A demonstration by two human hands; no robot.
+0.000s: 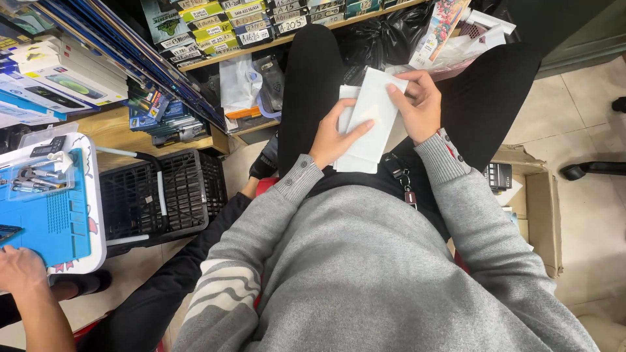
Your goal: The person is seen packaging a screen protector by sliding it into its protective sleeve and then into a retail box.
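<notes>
A flat white packet lies over my lap, held between both hands. My left hand grips its left edge, thumb laid across the front face. My right hand pinches the packet's upper right corner with fingers curled. A second white sheet shows just behind the packet at its left. I sit in black trousers and a grey sweater. A key ring hangs at my waist below the packet.
Another person's hand rests at the left by a white tray with a blue mat and small tools. A black plastic basket stands on the floor. Shelves of boxed goods fill the back. An open cardboard box sits right.
</notes>
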